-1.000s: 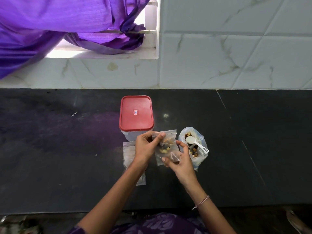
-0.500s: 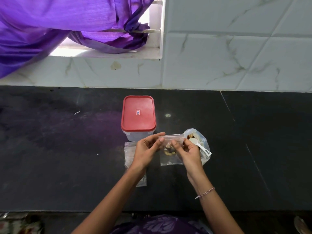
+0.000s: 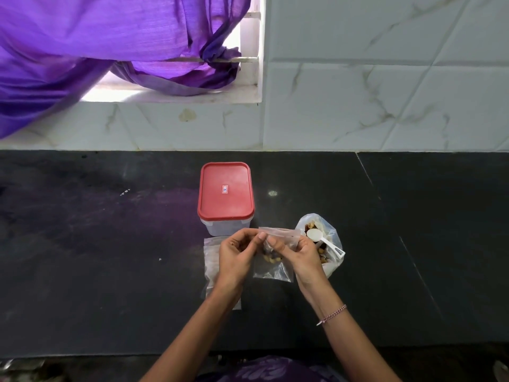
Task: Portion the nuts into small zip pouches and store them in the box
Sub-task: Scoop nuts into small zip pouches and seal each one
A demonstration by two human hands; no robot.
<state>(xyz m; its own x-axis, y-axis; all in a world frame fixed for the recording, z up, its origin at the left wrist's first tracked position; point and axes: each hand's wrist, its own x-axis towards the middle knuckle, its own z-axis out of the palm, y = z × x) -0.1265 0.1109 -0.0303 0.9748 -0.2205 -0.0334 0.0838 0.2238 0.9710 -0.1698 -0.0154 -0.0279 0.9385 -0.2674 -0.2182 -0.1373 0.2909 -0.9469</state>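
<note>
Now the right hand (image 3: 301, 257), moved up from underneath, joins the left hand (image 3: 237, 257), fingers of both pinching the zip pouch (image 3: 272, 270) by its top over the black bench (image 3: 110, 257), before the red-lidded box (image 3: 225, 194) and tiled wall (image 3: 385, 92).

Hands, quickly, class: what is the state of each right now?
Left hand: pinching the top edge of the small clear plastic zip pouch of nuts.
Right hand: pinching the same pouch's top edge.
</note>
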